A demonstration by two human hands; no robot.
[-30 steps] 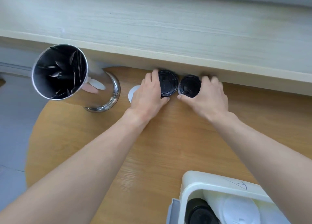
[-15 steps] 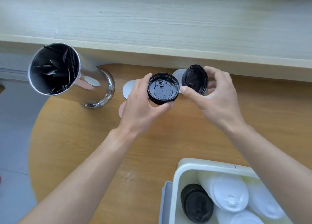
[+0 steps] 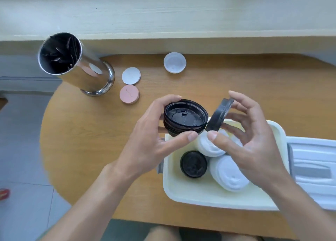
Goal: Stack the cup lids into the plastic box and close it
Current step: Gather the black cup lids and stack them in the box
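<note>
Head view: left hand [image 3: 145,140] fingers [image 3: 183,138] clasp black lid stack [image 3: 185,119]; right hand [image 3: 249,140] fingers pinch tilted lid [image 3: 219,116].

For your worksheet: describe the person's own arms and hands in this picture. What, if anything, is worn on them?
Both forearms are bare as far as the frame shows: no sleeve reaches into view. The left hand and the right hand wear no gloves, and no ring, watch or bracelet is visible on fingers or wrists. The fingernails are short and plain.
</note>
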